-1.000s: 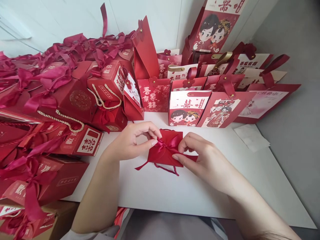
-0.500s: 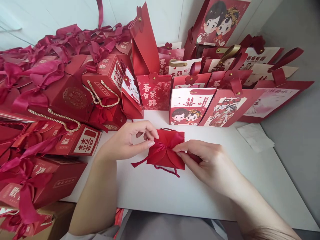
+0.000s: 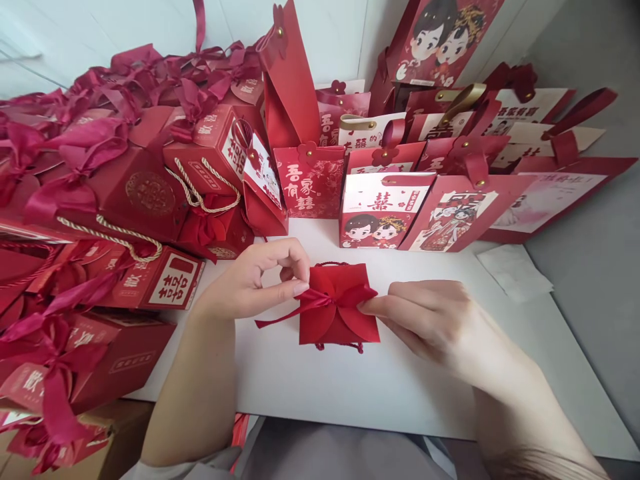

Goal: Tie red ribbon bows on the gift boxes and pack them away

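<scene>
A small red gift box (image 3: 320,327) with overlapping curved flaps on top stands on the white table (image 3: 350,393). Across its top runs a dark red ribbon (image 3: 320,298), gathered at the centre, with one tail trailing out to the left. My left hand (image 3: 265,277) pinches the ribbon's left loop between thumb and fingers at the box's upper left. On the other side, my right hand (image 3: 435,320) pinches the ribbon by the box's right edge, its fingertips partly hidden. Twisted cord handles (image 3: 343,348) show at the front and back of the box.
Many red boxes with ribbon bows (image 3: 125,180) are stacked along the left. Upright red and white gift bags (image 3: 385,210) stand in rows behind the box. A white paper piece (image 3: 515,272) lies at the right, near the grey wall (image 3: 590,267). A cardboard box (image 3: 120,433) sits lower left.
My right hand has moved to the right, drawing the ribbon outward. The box has turned slightly and sits straighter. My left hand has shifted a little left, still pinching the ribbon.
</scene>
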`<state>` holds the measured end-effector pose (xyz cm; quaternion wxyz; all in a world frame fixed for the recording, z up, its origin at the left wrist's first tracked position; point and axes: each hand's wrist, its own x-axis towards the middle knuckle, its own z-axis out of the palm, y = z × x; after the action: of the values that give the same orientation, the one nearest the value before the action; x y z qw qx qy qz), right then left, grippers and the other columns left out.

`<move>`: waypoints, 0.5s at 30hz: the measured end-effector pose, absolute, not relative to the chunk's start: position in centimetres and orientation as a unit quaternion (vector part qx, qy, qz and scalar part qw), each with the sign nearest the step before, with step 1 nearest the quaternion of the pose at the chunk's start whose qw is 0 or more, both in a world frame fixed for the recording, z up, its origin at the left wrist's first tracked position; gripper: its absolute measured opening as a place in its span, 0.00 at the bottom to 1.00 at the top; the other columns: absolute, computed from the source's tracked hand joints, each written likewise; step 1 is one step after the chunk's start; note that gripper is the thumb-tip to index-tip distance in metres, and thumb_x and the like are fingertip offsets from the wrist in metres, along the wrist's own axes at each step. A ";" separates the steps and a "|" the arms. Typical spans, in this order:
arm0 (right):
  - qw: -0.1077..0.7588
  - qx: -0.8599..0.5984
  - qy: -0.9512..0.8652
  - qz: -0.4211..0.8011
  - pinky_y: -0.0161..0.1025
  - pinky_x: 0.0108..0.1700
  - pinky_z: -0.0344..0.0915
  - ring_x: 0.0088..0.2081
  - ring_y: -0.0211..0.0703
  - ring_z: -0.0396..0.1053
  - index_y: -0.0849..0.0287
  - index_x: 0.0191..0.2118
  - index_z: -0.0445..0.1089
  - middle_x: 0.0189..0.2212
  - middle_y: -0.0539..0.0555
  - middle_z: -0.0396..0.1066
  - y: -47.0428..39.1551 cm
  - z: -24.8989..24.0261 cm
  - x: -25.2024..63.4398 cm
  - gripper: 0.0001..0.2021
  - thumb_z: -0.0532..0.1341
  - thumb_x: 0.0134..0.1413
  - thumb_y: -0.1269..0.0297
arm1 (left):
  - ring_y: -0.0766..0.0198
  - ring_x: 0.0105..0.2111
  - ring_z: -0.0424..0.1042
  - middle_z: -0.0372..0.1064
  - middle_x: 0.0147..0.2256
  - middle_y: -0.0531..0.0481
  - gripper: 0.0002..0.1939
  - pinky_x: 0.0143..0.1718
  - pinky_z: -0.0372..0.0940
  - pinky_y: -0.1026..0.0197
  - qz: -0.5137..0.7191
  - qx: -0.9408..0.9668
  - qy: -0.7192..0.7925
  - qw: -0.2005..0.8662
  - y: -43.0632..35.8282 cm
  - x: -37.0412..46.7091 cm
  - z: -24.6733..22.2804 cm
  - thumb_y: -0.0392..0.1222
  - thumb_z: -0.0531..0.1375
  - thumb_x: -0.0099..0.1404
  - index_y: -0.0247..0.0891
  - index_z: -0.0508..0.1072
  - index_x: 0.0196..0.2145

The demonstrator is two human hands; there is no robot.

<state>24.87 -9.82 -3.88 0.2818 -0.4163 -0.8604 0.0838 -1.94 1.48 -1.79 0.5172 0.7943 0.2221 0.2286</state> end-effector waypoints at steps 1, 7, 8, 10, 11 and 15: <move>0.276 -0.421 -0.860 0.089 0.37 0.27 0.51 0.25 0.36 0.57 0.57 0.45 0.68 0.27 0.47 0.62 -9.8 -3.8 25.0 0.12 0.56 0.64 0.81 | 0.71 0.29 0.64 0.67 0.30 0.53 0.04 0.33 0.61 0.67 0.226 0.773 0.231 0.545 1.4 -1.8 -1.9 0.34 0.62 0.68 0.37 0.70 0.35; 0.292 -0.448 -0.840 0.091 0.38 0.36 0.64 0.36 0.42 0.69 0.58 0.45 0.67 0.37 0.55 0.70 -9.1 -3.4 24.5 0.07 0.56 0.68 0.75 | 0.74 0.23 0.64 0.66 0.26 0.56 0.08 0.25 0.60 0.71 0.252 0.627 0.320 0.665 1.5 -0.7 -2.4 0.38 0.66 0.65 0.36 0.69 0.35; 0.295 -0.444 -0.841 0.090 0.39 0.37 0.65 0.38 0.43 0.70 0.58 0.46 0.67 0.39 0.56 0.71 -9.1 -3.5 24.2 0.08 0.56 0.68 0.76 | 0.74 0.21 0.65 0.66 0.25 0.57 0.09 0.23 0.60 0.71 0.240 0.615 0.324 0.678 1.6 -0.6 -2.4 0.38 0.66 0.65 0.36 0.68 0.36; 0.294 -0.440 -0.843 0.095 0.39 0.38 0.67 0.39 0.44 0.72 0.58 0.48 0.67 0.41 0.57 0.72 -9.1 -3.6 23.8 0.11 0.54 0.67 0.78 | 0.71 0.20 0.70 0.67 0.24 0.57 0.09 0.21 0.62 0.70 0.213 0.599 0.322 0.702 1.7 -0.6 -2.4 0.40 0.66 0.65 0.37 0.68 0.37; 0.290 -0.441 -0.843 0.099 0.38 0.37 0.67 0.37 0.43 0.72 0.58 0.48 0.67 0.41 0.56 0.72 -9.1 -3.7 23.6 0.11 0.54 0.67 0.78 | 0.68 0.20 0.72 0.68 0.24 0.57 0.10 0.21 0.63 0.69 0.205 0.592 0.317 0.712 1.8 -0.6 -2.5 0.40 0.66 0.65 0.37 0.67 0.37; 0.274 -0.433 -0.850 0.124 0.38 0.35 0.67 0.35 0.42 0.72 0.56 0.49 0.70 0.41 0.56 0.72 -9.4 -3.9 23.4 0.12 0.53 0.68 0.76 | 0.66 0.18 0.73 0.70 0.23 0.56 0.10 0.18 0.64 0.69 0.175 0.585 0.305 0.731 1.8 -0.9 -2.7 0.43 0.65 0.66 0.37 0.67 0.39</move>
<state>23.40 -9.35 -3.95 0.2737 -0.4331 -0.8497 0.1245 -0.85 1.83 -2.66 0.7313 0.5846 0.3045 0.1753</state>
